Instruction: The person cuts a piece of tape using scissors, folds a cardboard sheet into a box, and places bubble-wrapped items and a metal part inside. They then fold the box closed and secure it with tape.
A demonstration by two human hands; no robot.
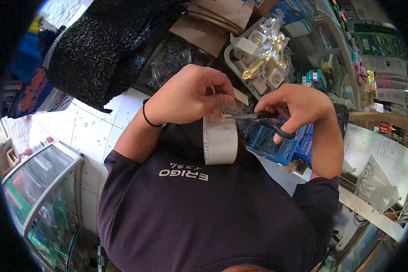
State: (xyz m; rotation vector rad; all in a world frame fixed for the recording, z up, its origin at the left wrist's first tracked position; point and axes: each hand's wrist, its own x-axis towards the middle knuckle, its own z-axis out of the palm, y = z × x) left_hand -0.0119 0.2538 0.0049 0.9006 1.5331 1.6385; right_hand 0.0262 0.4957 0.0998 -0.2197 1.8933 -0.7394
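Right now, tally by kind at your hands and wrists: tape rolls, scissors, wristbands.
Tape rolls: 1, tape roll by the left hand
Scissors: 1, black-handled scissors in the right hand
Wristbands: 1, black wristband on the left wrist
Total: 3

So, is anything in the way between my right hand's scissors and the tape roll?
Nothing visible. The scissors in your right hand point at the upper edge of the tape roll, with nothing seen between; your left hand is close to their tips.
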